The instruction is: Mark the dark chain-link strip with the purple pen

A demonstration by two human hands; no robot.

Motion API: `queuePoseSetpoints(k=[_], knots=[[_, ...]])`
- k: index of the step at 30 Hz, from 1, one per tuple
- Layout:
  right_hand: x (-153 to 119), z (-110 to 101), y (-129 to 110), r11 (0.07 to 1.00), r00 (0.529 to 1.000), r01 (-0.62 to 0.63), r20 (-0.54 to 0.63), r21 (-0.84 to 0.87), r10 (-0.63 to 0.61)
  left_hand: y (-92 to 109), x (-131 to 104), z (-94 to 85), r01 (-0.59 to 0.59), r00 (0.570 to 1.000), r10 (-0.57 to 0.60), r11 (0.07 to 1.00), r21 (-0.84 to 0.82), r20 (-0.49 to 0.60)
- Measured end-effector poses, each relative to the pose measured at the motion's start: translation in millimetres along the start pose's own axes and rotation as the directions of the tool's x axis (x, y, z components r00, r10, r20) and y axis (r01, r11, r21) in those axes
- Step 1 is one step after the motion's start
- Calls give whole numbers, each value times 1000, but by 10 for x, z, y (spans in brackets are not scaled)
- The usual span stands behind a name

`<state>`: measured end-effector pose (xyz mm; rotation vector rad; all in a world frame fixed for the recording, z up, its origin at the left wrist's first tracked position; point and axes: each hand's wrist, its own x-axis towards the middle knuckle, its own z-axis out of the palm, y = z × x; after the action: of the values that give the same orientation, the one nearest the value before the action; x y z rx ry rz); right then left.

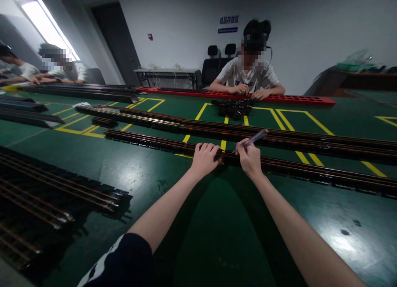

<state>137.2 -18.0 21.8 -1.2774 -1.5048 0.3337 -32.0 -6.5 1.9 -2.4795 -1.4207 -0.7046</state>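
A long, thin black strip with copper-coloured lines runs across the table in front of me. My left hand lies over it with curled fingers gripping its edge. Close by, my right hand pinches a pen-like tool with a clear barrel. Its thin tip slants down to the left and meets or nearly meets the strip between my hands. Whether it is a pen or a small driver I cannot tell. Part of the strip is hidden under my fingers.
Behind lie more long strips and a pile of black parts. A red slotted rail lies before a co-worker. Stacked strips fill the left side of the green table. Other people sit far left.
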Motion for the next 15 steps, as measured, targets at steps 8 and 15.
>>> queuePoseSetpoints(k=[8, 15], knots=[[-9, -3, -27, 1000, 1000, -2, 3, 15, 2, 23, -7, -8, -5, 1000, 5, 1000, 7, -2], [-5, -12, -29, 1000, 1000, -15, 4, 18, 15, 19, -2, -23, -3, 1000, 3, 1000, 1, 4]])
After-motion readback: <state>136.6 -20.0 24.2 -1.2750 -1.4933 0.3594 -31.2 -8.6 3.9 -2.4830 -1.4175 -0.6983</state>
